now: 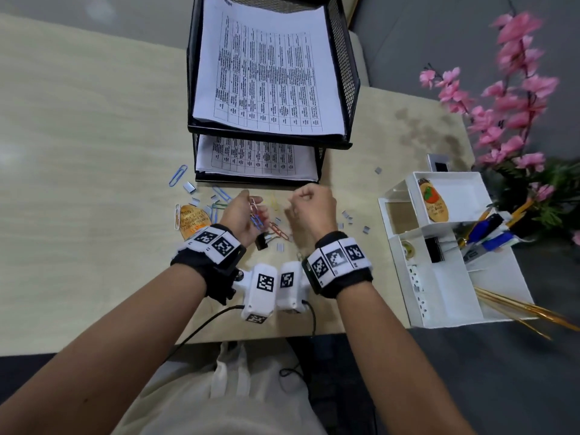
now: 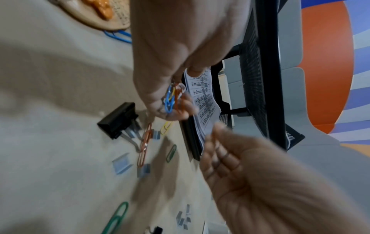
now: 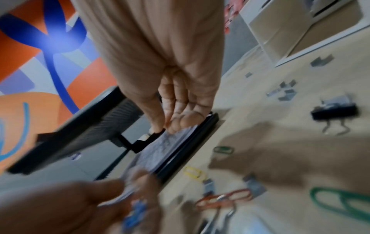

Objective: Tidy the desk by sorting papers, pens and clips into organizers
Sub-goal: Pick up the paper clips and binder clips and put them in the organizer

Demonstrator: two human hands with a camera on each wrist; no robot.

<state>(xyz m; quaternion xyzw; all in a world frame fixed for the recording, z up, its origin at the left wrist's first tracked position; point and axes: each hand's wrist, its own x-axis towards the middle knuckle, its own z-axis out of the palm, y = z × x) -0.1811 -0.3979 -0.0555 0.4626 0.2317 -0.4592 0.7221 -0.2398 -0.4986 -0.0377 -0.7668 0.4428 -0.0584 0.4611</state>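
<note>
My left hand (image 1: 243, 215) is held just above the desk and grips a small bunch of coloured paper clips (image 1: 255, 216), which show blue, yellow and red in the left wrist view (image 2: 172, 98). My right hand (image 1: 309, 205) hovers close beside it, fingers curled with the thumb against the fingertips (image 3: 176, 123); I see nothing in it. Under both hands lie loose clips: a red one (image 1: 279, 232), a yellow one (image 3: 195, 172), green ones (image 2: 171, 152) and a black binder clip (image 1: 261, 241). Small staple strips (image 1: 190, 186) are scattered around.
A black mesh two-tier paper tray (image 1: 350, 89) holding printed sheets (image 1: 266, 73) stands right behind the hands. A white desk organizer (image 1: 445, 277) with pens (image 1: 492, 224) sits at the right. An orange tag (image 1: 191, 222) lies left of my left hand, pink flowers (image 1: 508, 89) far right.
</note>
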